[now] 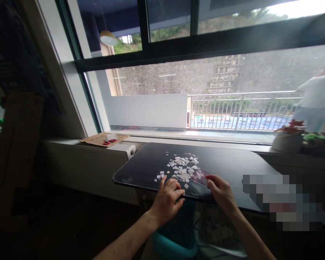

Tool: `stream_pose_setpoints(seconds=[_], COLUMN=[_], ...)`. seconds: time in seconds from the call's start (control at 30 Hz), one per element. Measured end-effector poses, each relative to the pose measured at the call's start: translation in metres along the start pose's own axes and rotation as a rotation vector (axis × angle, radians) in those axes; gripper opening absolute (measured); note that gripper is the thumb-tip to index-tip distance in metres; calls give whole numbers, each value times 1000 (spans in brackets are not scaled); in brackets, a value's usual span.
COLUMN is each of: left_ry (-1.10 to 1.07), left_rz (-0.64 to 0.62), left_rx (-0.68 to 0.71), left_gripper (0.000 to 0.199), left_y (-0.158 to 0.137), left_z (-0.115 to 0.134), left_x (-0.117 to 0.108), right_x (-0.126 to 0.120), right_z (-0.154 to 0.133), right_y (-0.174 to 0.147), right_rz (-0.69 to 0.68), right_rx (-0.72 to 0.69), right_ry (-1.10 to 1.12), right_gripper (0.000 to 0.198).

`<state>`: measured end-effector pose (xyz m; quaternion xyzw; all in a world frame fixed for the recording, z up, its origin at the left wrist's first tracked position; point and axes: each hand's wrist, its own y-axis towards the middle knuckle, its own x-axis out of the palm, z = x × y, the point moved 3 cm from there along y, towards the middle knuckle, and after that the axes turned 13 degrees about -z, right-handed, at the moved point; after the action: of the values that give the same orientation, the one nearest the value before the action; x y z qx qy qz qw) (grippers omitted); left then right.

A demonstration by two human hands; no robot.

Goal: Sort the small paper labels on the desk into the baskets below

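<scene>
Small white paper-like pieces [182,169] lie scattered in a loose pile on the dark table [222,162]. At the table's front edge, beside the pile, my left hand [169,196] is curved with its fingers apart; nothing shows in it. My right hand [220,189] pinches the edge of a thin, see-through pinkish plastic sheet or bag [200,177] at the right side of the pile. Some of the pieces touch or lie under this plastic; I cannot tell which.
Below the table's front edge stand a teal bin [174,245] and a pale container [219,234]. Red-handled scissors [109,141] lie on brown paper [94,139] at the left sill. A white pot [287,139] stands right. A person [316,94] is beyond the window.
</scene>
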<state>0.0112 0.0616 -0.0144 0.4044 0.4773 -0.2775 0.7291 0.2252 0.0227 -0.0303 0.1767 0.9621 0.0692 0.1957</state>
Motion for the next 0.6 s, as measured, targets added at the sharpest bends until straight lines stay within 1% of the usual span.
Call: stream_pose_setpoints(seconds=[0.1,0.2,0.33,0.43,0.5,0.6], left_ry=[-69,-172,-356,-473,-484,-344], left_rz=[57,78,79,53,39,67], left_rx=[-48,-101,-205,-284,-310,-327], left_gripper=[13,9,17,23,23,13], left_y=[1,7,19,29,34,41], left_z=[-1,-4,-16,-27,-31,-35], left_x=[3,6,4,2,2,1], right_x=[1,2,2,1,1,2], right_z=[1,3,2,-1,-2,-1], right_y=[0,1,0,-1,-2,-2], right_rz=[-1,-3,-14,-15,-18,-38], right_rx=[-26,-33,-27,-25,-22,-33], right_ry=[-26,-26,-33,-43,-48,-57], right_gripper=[31,30,30,29,29,30])
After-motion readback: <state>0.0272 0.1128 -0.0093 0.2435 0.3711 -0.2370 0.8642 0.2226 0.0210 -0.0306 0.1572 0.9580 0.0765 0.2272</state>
